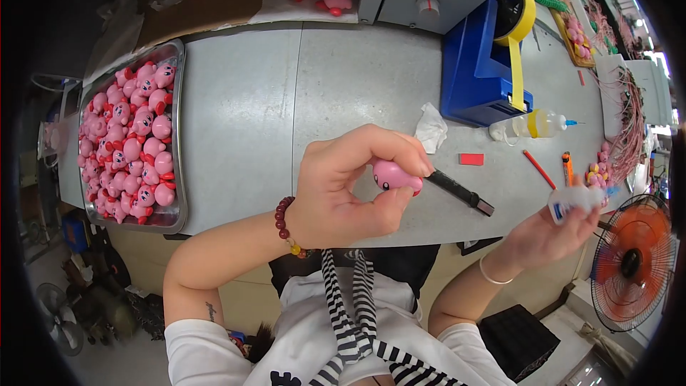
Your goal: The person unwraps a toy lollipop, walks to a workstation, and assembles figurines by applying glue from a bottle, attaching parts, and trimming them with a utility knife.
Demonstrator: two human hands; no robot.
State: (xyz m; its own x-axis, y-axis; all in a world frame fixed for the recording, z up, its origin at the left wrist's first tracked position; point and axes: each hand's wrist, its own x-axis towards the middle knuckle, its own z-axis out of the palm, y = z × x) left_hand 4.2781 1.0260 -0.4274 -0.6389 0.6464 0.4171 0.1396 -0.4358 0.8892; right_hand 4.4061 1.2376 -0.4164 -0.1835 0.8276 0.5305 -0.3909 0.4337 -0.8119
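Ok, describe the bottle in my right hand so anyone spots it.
Find the orange fan at right. Just above and left, your right hand holds the pale bottle. Unlike the yellow-banded bottle on the table, it is held aloft.

**Black-and-White Stripes Over Plain White**

A white short-sleeved shirt (300,336) with black lettering (285,379) carries striped fabric (354,347); dark red beads (281,220), one yellow (295,249), circle the left wrist (306,223), a pale bangle (494,281) the right wrist (504,264).

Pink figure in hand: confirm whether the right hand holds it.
No, the left hand holds the pink figure; the right hand holds a bottle.
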